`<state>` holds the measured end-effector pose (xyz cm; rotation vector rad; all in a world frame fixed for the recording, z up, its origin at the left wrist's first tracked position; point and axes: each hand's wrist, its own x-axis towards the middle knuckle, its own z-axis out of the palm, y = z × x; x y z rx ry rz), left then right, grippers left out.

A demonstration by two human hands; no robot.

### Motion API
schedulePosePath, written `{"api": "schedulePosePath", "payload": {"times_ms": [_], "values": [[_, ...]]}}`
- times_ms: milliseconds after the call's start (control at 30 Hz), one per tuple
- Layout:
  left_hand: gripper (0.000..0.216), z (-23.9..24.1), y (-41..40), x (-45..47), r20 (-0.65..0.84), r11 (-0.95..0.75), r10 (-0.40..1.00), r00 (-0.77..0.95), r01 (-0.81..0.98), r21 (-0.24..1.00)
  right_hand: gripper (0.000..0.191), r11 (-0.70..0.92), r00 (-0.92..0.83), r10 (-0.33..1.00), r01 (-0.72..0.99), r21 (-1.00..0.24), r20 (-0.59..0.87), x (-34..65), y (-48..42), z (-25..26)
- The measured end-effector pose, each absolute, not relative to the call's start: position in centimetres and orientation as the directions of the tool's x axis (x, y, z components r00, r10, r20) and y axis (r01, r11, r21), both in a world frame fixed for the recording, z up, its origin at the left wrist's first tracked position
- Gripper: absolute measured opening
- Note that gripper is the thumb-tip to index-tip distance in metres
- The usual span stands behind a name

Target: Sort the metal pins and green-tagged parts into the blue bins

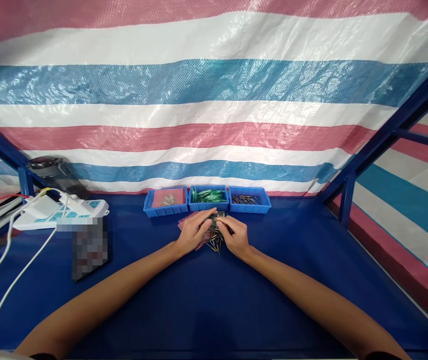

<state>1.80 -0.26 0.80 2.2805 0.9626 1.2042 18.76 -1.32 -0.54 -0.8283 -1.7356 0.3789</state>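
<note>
Near the surface's (214, 300) far edge, our left hand (193, 231) and right hand (236, 236) meet, fingers closed on a bundle of small pins (214, 243) over pink bags (184, 222). Three blue bins (206, 206) behind hold parts; most sorting seems left.

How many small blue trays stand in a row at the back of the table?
3, side by side: the left tray with pink bags, the middle tray with green pieces, the right tray with dark pins. None seems hidden.
</note>
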Motion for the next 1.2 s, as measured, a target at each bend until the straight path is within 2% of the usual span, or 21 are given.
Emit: {"api": "schedulePosePath", "payload": {"times_ms": [267, 567, 733, 900, 1200], "values": [[0.039, 0.44, -0.06, 1.69, 0.571, -0.707, 0.707, 0.417, 0.385, 0.594, 0.020, 0.682, -0.123, 0.718, 0.321, -0.657, 0.686, 18.74, -1.25, -0.47], [0.035, 0.49, -0.02, 1.87, 0.584, -0.689, 0.725, 0.366, 0.409, 0.598, 0.019, 0.620, -0.009, 0.760, 0.312, -0.720, 0.650, 18.60, -1.13, -0.25], [0.028, 0.51, -0.04, 1.94, 0.608, -0.697, 0.716, 0.343, 0.395, 0.598, 0.017, 0.618, -0.055, 0.776, 0.268, -0.739, 0.628, 18.76, -1.01, -0.43], [0.023, 0.39, 0.02, 2.02, 0.661, -0.745, 0.663, 0.352, 0.394, 0.538, 0.018, 0.609, -0.085, 0.789, 0.241, -0.756, 0.608, 18.84, -0.90, -0.72], [0.019, -0.12, 0.26, 1.89, 0.667, -0.781, 0.623, 0.408, 0.362, 0.508, 0.021, 0.569, -0.097, 0.819, 0.264, -0.778, 0.566, 18.74, -0.79, -0.62]]}}
